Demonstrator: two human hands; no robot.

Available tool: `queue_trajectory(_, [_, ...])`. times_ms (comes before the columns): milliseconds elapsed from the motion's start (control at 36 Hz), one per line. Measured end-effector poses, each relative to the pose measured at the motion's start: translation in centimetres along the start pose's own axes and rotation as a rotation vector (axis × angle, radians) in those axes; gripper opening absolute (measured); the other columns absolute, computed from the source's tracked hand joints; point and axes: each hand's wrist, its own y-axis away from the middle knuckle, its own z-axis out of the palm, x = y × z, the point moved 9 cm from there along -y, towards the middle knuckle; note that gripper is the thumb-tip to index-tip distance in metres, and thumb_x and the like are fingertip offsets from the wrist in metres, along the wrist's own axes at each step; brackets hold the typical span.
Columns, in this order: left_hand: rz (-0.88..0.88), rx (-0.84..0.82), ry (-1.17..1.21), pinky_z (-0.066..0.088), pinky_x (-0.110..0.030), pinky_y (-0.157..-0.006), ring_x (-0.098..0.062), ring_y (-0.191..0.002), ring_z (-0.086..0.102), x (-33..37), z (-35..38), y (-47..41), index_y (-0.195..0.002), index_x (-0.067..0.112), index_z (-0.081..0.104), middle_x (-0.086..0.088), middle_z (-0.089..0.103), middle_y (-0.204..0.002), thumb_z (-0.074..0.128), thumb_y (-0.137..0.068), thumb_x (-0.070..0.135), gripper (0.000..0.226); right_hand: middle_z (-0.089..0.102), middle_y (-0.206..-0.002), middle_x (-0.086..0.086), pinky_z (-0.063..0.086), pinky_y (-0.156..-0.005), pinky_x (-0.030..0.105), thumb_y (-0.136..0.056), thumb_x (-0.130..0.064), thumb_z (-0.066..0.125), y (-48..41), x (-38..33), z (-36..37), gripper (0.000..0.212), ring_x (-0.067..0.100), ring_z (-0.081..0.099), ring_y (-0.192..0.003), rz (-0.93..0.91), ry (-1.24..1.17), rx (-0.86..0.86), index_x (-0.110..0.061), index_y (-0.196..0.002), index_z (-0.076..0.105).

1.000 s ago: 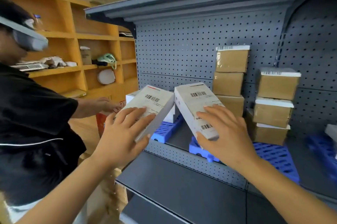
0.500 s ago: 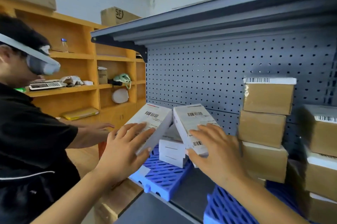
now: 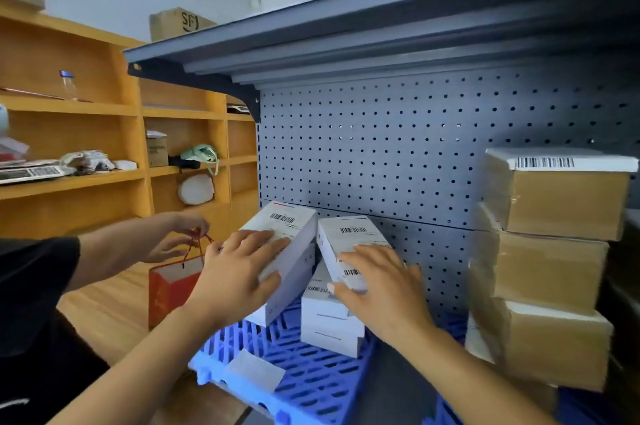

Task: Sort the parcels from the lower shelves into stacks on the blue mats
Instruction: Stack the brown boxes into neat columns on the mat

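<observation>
My left hand [image 3: 239, 277] grips a white parcel [image 3: 291, 234] with a barcode label, tilted, its lower end just above the blue mat [image 3: 304, 372]. My right hand [image 3: 381, 289] grips a second white parcel [image 3: 349, 241], tilted over a low stack of white parcels [image 3: 329, 324] that stands on the same mat. The two held parcels sit side by side, nearly touching. To the right a stack of brown cardboard parcels [image 3: 550, 262] with white label tops stands against the pegboard.
A grey shelf [image 3: 381, 29] overhangs the bay. A person in black at the left holds a red paper bag [image 3: 169, 289] by its strings. Wooden shelving [image 3: 104, 147] stands behind. A loose clear label [image 3: 254, 371] lies on the mat's front.
Both hands carried the white parcels forward and down to the left blue mat. The view moved closer. The person at left now holds a red bag.
</observation>
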Motion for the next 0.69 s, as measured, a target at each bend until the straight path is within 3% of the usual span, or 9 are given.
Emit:
queue_trajectory(222, [0.036, -0.079, 0.049, 0.042, -0.049, -0.079, -0.023, -0.118, 0.05, -3.4, 3.0, -2.8, -0.132, 0.036, 0.05, 0.005, 0.056, -0.132, 0.039, -0.083, 0.052, 0.053, 0.035, -0.143, -0.019, 0.027, -0.099, 0.041, -0.092, -0.061, 0.039, -3.0, 0.0, 2.6, 0.048, 0.009, 0.026, -0.135, 0.075, 0.086, 0.024, -0.043, -0.136, 0.041])
queue_trajectory(306, [0.053, -0.093, 0.074, 0.043, -0.048, -0.078, -0.024, -0.118, 0.05, -4.4, 4.1, -3.4, -0.132, 0.037, 0.049, 0.006, 0.056, -0.132, 0.039, -0.083, 0.053, 0.053, 0.06, -0.118, -0.016, 0.04, -0.08, 0.044, -0.085, -0.058, 0.042, -3.1, -0.1, 2.7, 0.04, 0.015, 0.055, -0.111, 0.106, 0.148, 0.145, -0.041, -0.114, 0.063])
queue_trajectory(361, [0.07, -0.122, 0.091, 0.043, -0.049, -0.08, -0.024, -0.12, 0.049, -4.6, 4.8, -3.8, -0.133, 0.037, 0.049, 0.006, 0.054, -0.134, 0.036, -0.083, 0.054, 0.055, 0.067, -0.101, -0.014, 0.042, -0.069, 0.04, -0.079, -0.054, 0.043, -2.8, 0.1, 2.8, 0.039, 0.017, 0.062, -0.093, 0.113, 0.155, 0.235, -0.037, -0.101, 0.07])
queue_trajectory(528, [0.109, -0.157, 0.153, 0.038, -0.05, -0.089, -0.022, -0.127, 0.043, -4.8, 5.9, -4.2, -0.136, 0.038, 0.048, 0.006, 0.05, -0.139, 0.029, -0.08, 0.058, 0.063, 0.068, -0.1, -0.013, 0.044, -0.068, 0.04, -0.078, -0.054, 0.043, -2.9, -0.2, 3.0, 0.039, 0.017, 0.062, -0.092, 0.141, 0.221, 0.271, -0.037, -0.101, 0.07])
queue_trajectory(639, [0.09, -0.245, 0.167, 0.035, -0.045, -0.097, -0.016, -0.134, 0.031, -5.0, 7.0, -4.2, -0.142, 0.044, 0.036, 0.012, 0.038, -0.147, 0.012, -0.074, 0.064, 0.075, 0.066, -0.105, -0.014, 0.04, -0.07, 0.037, -0.081, -0.054, 0.043, -2.7, -0.3, 3.0, 0.039, 0.014, 0.059, -0.096, 0.14, 0.226, 0.268, -0.038, -0.106, 0.069])
queue_trajectory(694, [0.086, -0.304, 0.148, 0.033, -0.044, -0.101, -0.014, -0.136, 0.027, -5.1, 7.3, -4.4, -0.144, 0.045, 0.031, 0.013, 0.034, -0.149, 0.013, -0.079, 0.063, 0.07, 0.065, -0.108, -0.016, 0.039, -0.071, 0.037, -0.081, -0.055, 0.044, -2.6, -0.3, 3.0, 0.04, 0.012, 0.057, -0.099, 0.151, 0.228, 0.247, -0.039, -0.109, 0.067])
